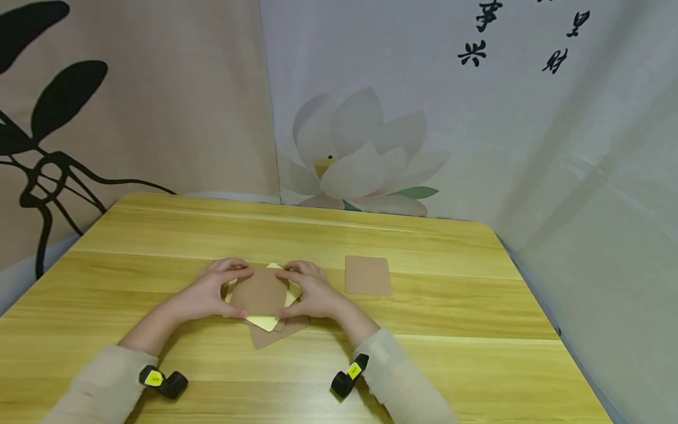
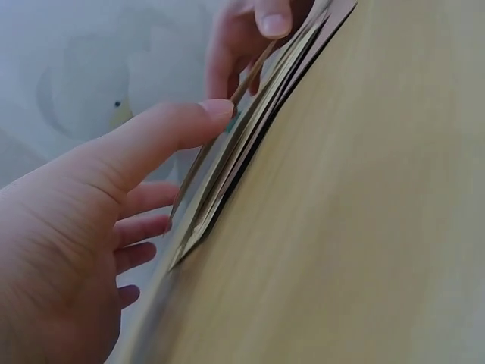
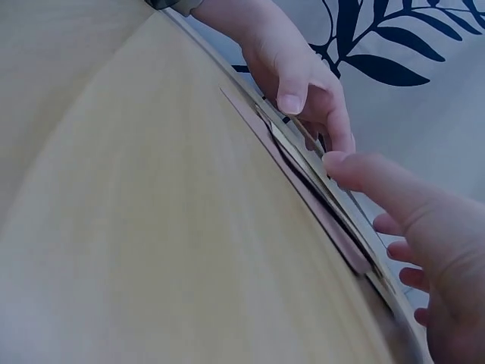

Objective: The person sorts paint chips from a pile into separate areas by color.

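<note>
A square brown card (image 1: pixel 259 291) is held by its edges between both hands. At its left side my left hand (image 1: pixel 214 288) pinches it between thumb and fingers, and my right hand (image 1: pixel 313 290) does the same at its right side. The left wrist view shows the thin card (image 2: pixel 198 158) tilted and raised a little off the pile below. Under it lies a loose pile with a yellow card (image 1: pixel 265 323) and brown cards (image 1: pixel 275 335), turned at differing angles on the table. The upper card hides much of this pile.
Another square brown card (image 1: pixel 368 275) lies flat on the wooden table (image 1: pixel 450 365), right of the hands. Behind the table's far edge hangs a curtain (image 1: pixel 212 106) printed with a lotus, leaves and characters. Each sleeve has a black wrist camera (image 1: pixel 349 377).
</note>
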Demonstrator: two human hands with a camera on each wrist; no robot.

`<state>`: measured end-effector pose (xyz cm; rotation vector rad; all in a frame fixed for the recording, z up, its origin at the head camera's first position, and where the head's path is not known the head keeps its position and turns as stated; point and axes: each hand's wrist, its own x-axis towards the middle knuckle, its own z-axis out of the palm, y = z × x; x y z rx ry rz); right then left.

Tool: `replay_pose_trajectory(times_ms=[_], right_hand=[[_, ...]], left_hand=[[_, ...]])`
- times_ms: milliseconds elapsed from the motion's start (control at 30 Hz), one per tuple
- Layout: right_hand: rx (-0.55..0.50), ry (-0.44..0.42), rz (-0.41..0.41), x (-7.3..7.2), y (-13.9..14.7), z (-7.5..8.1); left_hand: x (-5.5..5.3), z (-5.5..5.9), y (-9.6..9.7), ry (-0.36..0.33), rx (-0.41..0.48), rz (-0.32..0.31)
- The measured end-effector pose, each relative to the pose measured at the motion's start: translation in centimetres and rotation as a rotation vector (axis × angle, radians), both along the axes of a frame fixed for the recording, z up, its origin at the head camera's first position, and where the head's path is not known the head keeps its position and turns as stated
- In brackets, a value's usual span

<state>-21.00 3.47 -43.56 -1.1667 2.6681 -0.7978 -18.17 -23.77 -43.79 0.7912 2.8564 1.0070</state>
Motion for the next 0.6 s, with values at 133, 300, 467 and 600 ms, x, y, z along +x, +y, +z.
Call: replay_pose_trajectory(times_ms=[133, 300, 467, 600], right_hand=[[-0.016, -0.007, -0.006, 0.2, 1.3, 0.0], [-0.030, -0.015, -0.006, 0.4, 3.1, 0.0], [-0.038, -0.017, -0.004, 0.5, 5.1, 0.0], [-0.045, -0.027, -0.015, 0.6, 6.6, 0.0]], left_hand=[[0.1, -0.1, 1.3, 0.017, -0.007, 0.004], [0.3, -0.1, 3.1, 0.033, -0.014, 0.004], [0.3, -0.2, 5.1, 0.058, -0.013, -0.003], [0.2, -0.2, 6.6, 0.078, -0.013, -0.017]])
